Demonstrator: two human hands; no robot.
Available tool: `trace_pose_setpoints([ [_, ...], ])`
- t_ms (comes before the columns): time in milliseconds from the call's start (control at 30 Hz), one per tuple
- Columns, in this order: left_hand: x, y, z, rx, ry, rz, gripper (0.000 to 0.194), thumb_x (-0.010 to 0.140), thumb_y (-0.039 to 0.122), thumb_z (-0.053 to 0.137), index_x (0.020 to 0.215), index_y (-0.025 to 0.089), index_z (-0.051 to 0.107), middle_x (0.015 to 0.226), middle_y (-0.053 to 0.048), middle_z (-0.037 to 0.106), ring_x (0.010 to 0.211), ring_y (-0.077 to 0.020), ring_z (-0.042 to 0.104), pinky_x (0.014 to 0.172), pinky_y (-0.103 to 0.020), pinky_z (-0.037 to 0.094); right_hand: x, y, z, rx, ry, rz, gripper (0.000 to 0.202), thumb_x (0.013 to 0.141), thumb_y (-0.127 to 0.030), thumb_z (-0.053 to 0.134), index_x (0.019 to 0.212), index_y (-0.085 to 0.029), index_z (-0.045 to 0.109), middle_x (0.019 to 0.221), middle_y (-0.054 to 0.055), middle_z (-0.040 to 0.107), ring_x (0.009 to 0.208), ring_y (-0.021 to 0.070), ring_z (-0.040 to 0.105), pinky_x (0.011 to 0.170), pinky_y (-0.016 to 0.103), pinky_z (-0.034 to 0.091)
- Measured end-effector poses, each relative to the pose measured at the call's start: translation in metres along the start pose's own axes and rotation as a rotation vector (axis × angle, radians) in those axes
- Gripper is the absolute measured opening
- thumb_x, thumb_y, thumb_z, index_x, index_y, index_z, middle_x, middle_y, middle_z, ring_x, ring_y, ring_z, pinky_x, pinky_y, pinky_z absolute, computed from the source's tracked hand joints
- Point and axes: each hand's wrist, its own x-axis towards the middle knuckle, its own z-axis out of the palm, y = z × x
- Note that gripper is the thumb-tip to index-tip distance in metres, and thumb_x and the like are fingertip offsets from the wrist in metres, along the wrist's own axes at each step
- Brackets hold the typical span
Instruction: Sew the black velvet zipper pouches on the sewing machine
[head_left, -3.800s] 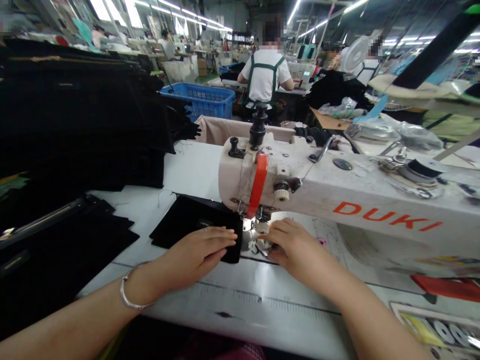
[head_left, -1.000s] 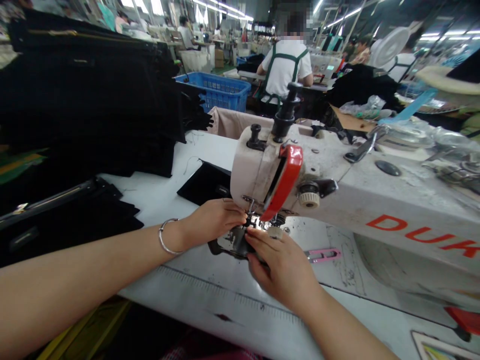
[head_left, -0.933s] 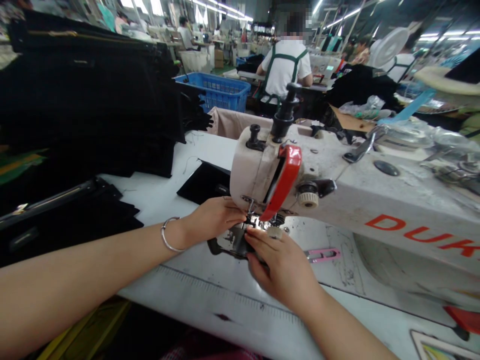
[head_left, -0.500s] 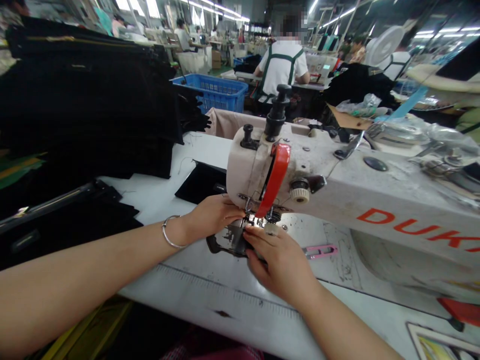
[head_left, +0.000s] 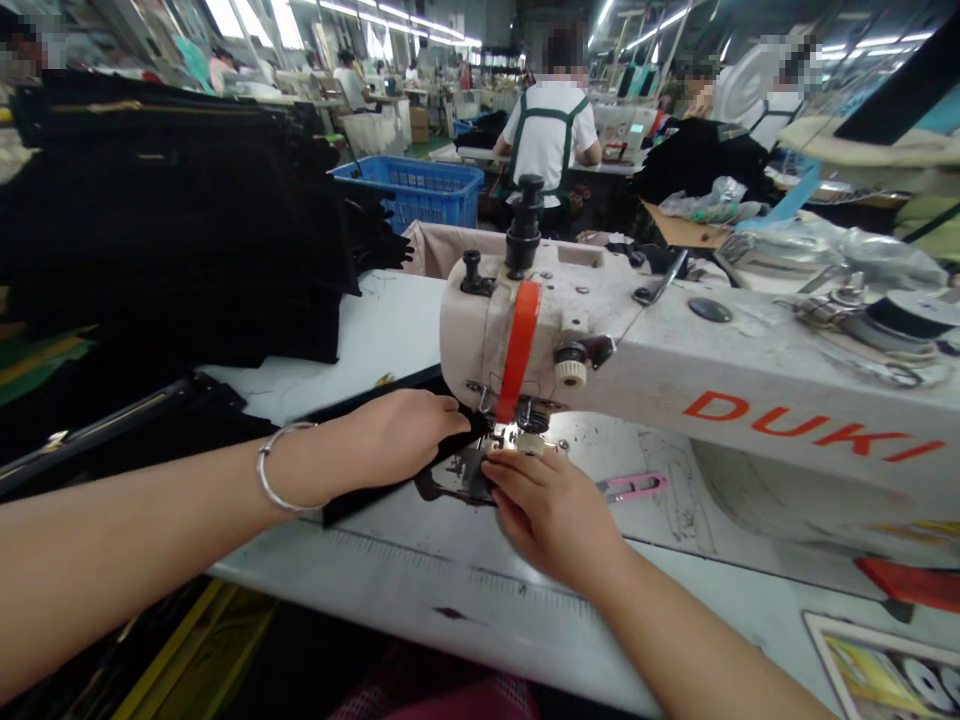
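A white sewing machine (head_left: 630,340) with a red lever stands over the table. Black fabric (head_left: 397,392) lies left of its needle area, turned at a slant and reaching under my left hand (head_left: 394,435). That hand has its fingers bent together on the fabric, gripping it near the presser foot. My right hand (head_left: 551,510) rests beside the needle plate, fingertips close to the lit presser foot (head_left: 502,437); whether it pinches anything is hidden. Pink-handled thread snips (head_left: 636,486) lie right of my right hand.
A tall stack of black fabric pieces (head_left: 180,220) fills the left side, with a zippered black piece (head_left: 112,430) in front. Behind the machine are a blue basket (head_left: 420,190) and a person in a white shirt (head_left: 550,130). A ruler scale (head_left: 450,568) runs along the table.
My left hand has shifted left and away from the needle, and the black fabric beside it has swung into a slanted position nearer the front. My right hand stays by the presser foot.
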Motion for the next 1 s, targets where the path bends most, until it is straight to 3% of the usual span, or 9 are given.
trace_pose_setpoints([
  [133,0.001,0.028,-0.019,-0.161,-0.183,-0.103,0.044,0.081,0.006,0.048,0.12,0.02,0.063,0.115,-0.005,0.071,0.099,-0.0214,0.069,0.089,-0.032,0.054,0.001,-0.004,-0.002,0.01,-0.124,-0.063,0.049,0.088,-0.011,0.055,0.137,-0.018,0.054,0.14,0.008,0.057,0.112,0.0259,0.056,0.095,0.045,0.05],
  [433,0.019,0.053,-0.022,-0.241,-0.242,-0.225,0.025,0.078,0.004,0.048,0.089,0.017,0.067,0.088,-0.006,0.074,0.079,-0.0222,0.07,0.07,-0.031,0.053,-0.003,-0.004,-0.003,-0.014,-0.129,-0.011,0.042,0.087,-0.011,0.055,0.128,-0.021,0.06,0.133,0.005,0.062,0.107,0.0264,0.056,0.093,0.047,0.049],
  [600,0.02,0.051,-0.017,-0.217,-0.204,-0.227,0.028,0.08,0.003,0.05,0.099,0.016,0.066,0.095,-0.006,0.072,0.087,-0.0221,0.07,0.078,-0.032,0.054,-0.001,-0.001,-0.006,-0.03,-0.123,0.001,0.042,0.086,-0.009,0.053,0.126,-0.019,0.06,0.132,0.007,0.062,0.112,0.0293,0.052,0.096,0.049,0.046],
  [667,0.009,0.055,-0.02,-0.232,-0.182,-0.205,0.022,0.087,0.01,0.053,0.103,0.016,0.067,0.102,-0.008,0.07,0.095,-0.0223,0.068,0.087,-0.034,0.054,-0.001,-0.005,-0.011,-0.011,-0.156,-0.007,0.04,0.085,-0.009,0.053,0.123,-0.019,0.061,0.13,0.007,0.062,0.109,0.0287,0.052,0.094,0.048,0.046],
  [733,-0.01,0.068,-0.024,-0.242,-0.151,-0.181,0.025,0.093,0.031,0.059,0.113,0.017,0.066,0.113,-0.01,0.067,0.104,-0.0236,0.065,0.091,-0.036,0.054,-0.005,-0.015,-0.018,0.028,-0.219,-0.016,0.033,0.083,-0.01,0.056,0.114,-0.021,0.063,0.123,0.005,0.065,0.102,0.0267,0.054,0.089,0.045,0.047],
  [833,-0.048,0.099,-0.021,-0.138,-0.028,-0.142,0.072,0.083,0.063,0.064,0.134,0.013,0.055,0.133,-0.017,0.059,0.118,-0.0312,0.059,0.09,-0.04,0.056,-0.019,-0.039,-0.021,0.09,-0.277,-0.028,0.019,0.08,-0.015,0.064,0.098,-0.022,0.064,0.107,0.001,0.069,0.091,0.0239,0.054,0.078,0.04,0.048],
  [900,-0.07,0.119,-0.01,-0.031,0.047,-0.074,0.058,0.092,0.049,0.058,0.135,0.012,0.054,0.136,-0.016,0.059,0.123,-0.0309,0.057,0.094,-0.041,0.055,-0.034,-0.055,-0.015,0.107,-0.213,-0.052,0.012,0.082,-0.019,0.067,0.093,-0.022,0.064,0.102,0.001,0.07,0.085,0.0226,0.055,0.073,0.038,0.047],
  [967,-0.085,0.132,0.003,-0.012,0.114,-0.026,0.035,0.1,0.026,0.045,0.13,0.013,0.058,0.133,-0.011,0.062,0.126,-0.0263,0.054,0.1,-0.039,0.052,-0.049,-0.067,-0.005,0.115,-0.074,-0.063,0.009,0.087,-0.02,0.064,0.096,-0.02,0.065,0.103,0.001,0.071,0.082,0.0214,0.055,0.07,0.037,0.046],
  [1000,-0.09,0.136,0.01,-0.037,0.148,-0.024,0.034,0.101,0.017,0.039,0.128,0.014,0.059,0.132,-0.01,0.062,0.127,-0.024,0.053,0.104,-0.038,0.05,-0.055,-0.071,0.0,0.124,-0.001,-0.056,0.011,0.091,-0.02,0.06,0.1,-0.02,0.066,0.106,0.002,0.072,0.081,0.021,0.055,0.07,0.037,0.045],
])
